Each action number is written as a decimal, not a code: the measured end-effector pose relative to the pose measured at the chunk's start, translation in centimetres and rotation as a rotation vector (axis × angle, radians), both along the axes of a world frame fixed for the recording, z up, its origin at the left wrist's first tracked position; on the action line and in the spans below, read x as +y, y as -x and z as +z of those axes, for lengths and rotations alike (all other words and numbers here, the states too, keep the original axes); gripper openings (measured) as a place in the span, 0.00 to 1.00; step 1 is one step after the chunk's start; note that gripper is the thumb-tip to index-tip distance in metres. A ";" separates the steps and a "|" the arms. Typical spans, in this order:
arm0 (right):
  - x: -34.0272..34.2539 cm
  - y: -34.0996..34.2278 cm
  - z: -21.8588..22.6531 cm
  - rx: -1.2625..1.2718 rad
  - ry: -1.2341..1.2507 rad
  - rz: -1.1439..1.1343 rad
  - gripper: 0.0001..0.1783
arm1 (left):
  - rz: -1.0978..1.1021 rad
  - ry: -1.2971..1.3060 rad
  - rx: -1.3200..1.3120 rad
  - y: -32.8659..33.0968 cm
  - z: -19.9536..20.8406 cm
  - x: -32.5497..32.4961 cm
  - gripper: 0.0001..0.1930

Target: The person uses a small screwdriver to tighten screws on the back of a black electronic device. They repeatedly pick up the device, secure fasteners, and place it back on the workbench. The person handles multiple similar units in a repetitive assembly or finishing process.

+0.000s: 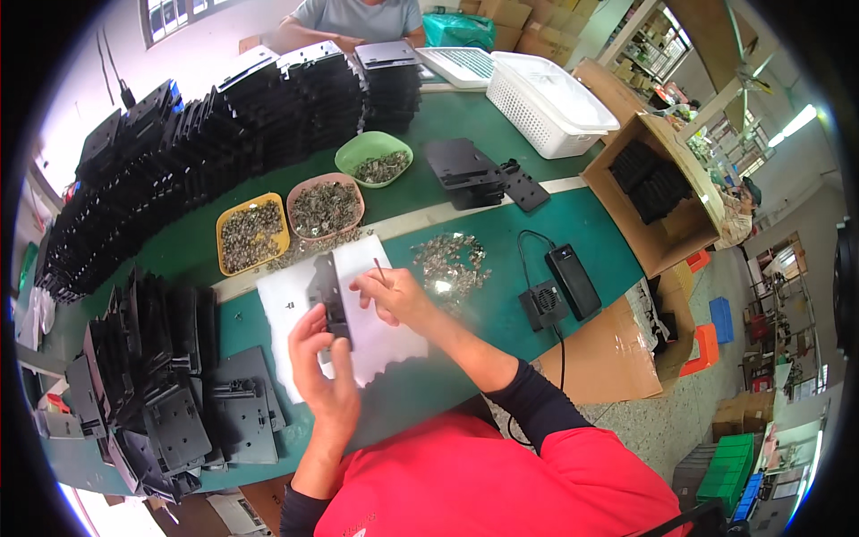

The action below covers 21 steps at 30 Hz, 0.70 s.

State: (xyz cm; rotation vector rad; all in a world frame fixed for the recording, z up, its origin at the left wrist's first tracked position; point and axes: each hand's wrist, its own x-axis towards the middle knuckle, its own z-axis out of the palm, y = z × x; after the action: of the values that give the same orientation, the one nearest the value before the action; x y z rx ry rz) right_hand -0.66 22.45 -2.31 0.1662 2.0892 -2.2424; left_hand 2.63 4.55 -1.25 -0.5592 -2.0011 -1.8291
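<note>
A black plastic part (333, 291) lies on a white sheet (385, 338) with ragged edges, on the green table in front of me. My left hand (324, 362) is at its near left side, fingers spread apart and fingertips close to or touching it; which of the two I cannot tell. Just right of the part, my right hand (395, 297) is closed in a pinch on a thin, dark stick-like tool (379, 270), one end of which sticks up above the fingers. A small dark bit (290, 305) rests on the sheet's left side.
Small metal pieces fill a yellow tray (222, 255), a pink bowl (293, 219) and a green bowl (376, 143); more lie in a loose pile (450, 264). Black parts are stacked at left (170, 358) and far left. A corded black device (573, 282) and cardboard box (626, 219) stand right. A person sits opposite.
</note>
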 end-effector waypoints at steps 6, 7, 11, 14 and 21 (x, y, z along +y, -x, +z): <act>0.3 -1.7 1.1 0.063 -0.142 -0.004 0.15 | -0.330 -0.716 -0.448 2.6 2.8 0.1 0.05; 0.8 -1.6 0.6 0.101 -0.163 -0.032 0.16 | -0.376 -0.788 -0.488 3.1 2.7 -0.1 0.05; 4.1 -0.9 0.6 0.143 -0.406 -0.159 0.19 | -0.606 -0.948 -0.542 5.2 1.8 -0.6 0.09; 5.3 -1.4 2.1 -0.049 -0.018 -0.094 0.13 | -0.637 -1.105 -0.659 6.5 2.2 0.1 0.15; 7.7 -0.5 5.4 0.077 0.459 -0.483 0.07 | -0.600 -0.773 -0.898 7.9 2.2 3.7 0.19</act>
State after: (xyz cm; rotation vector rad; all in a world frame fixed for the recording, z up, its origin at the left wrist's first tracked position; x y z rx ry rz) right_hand -0.17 30.13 3.05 0.6160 1.6267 -2.9768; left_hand -5.29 8.23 0.95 -0.0648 -1.3236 -3.4183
